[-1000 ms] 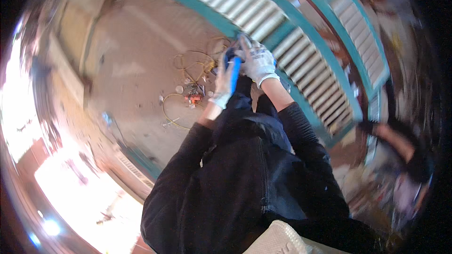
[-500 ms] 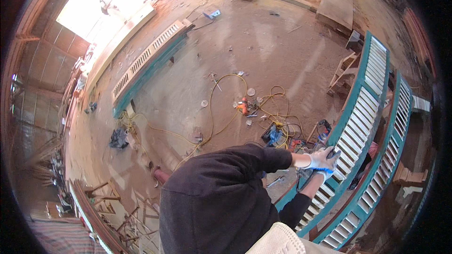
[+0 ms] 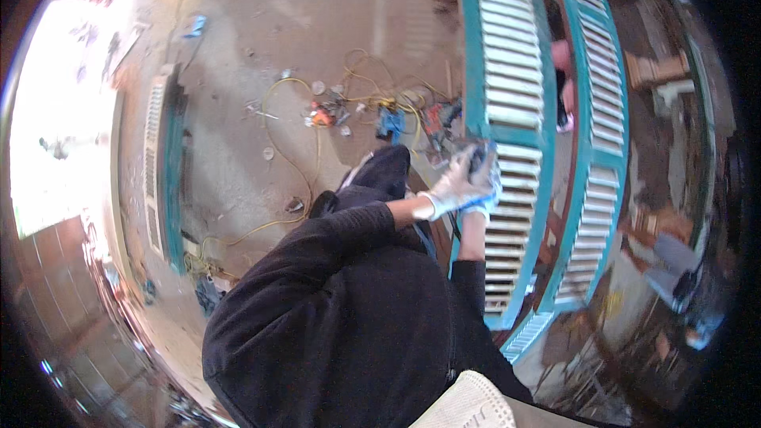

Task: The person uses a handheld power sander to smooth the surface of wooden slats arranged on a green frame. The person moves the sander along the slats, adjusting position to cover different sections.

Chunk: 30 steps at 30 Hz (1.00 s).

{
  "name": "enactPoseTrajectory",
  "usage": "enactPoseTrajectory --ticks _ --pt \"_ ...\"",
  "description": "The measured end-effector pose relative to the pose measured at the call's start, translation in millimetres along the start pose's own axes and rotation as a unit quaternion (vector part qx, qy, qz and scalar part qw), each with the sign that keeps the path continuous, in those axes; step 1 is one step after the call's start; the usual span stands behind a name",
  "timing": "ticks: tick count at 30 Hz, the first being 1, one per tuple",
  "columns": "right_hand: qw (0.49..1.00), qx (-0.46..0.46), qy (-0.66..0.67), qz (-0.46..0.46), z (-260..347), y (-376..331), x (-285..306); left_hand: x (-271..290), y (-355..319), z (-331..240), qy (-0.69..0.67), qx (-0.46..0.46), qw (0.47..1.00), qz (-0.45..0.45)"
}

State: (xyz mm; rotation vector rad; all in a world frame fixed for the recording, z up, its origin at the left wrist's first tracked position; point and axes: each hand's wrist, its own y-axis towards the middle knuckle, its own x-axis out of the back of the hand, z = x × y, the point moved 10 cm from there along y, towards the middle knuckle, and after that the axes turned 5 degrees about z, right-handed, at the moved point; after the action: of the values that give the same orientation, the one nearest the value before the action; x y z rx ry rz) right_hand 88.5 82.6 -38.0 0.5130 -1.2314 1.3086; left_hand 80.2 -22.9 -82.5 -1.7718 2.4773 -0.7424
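Both of my hands wear white gloves and meet at the left rail of a tall teal louvred shutter. My left hand reaches in from a black sleeve and closes around a small dark and blue tool. My right hand comes up from below and grips the same tool against the shutter's white slats. The tool is mostly hidden by the gloves.
A second teal shutter stands just right of the first. A third shutter lies on the dusty floor at left. Yellow cable, small tools and a blue object lie scattered on the floor ahead.
The view has swung a lot between frames. My hands stay together on the tool at the shutter, which now stands upright at the right of the picture.
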Motion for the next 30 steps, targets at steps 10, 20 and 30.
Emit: enactPoseTrajectory --ticks 10,20,30 --pt "0.998 -0.024 0.038 0.032 68.3 146.9 -10.7 66.6 134.1 -30.0 -0.019 -0.085 0.996 0.005" --pt "0.987 -0.044 0.155 0.014 138.4 299.4 69.9 116.5 310.9 -79.0 -0.095 -0.038 0.984 0.145" --pt "0.972 -0.061 0.184 -0.131 210.4 431.9 28.8 164.7 462.5 -63.3 -0.139 0.120 0.898 0.399"
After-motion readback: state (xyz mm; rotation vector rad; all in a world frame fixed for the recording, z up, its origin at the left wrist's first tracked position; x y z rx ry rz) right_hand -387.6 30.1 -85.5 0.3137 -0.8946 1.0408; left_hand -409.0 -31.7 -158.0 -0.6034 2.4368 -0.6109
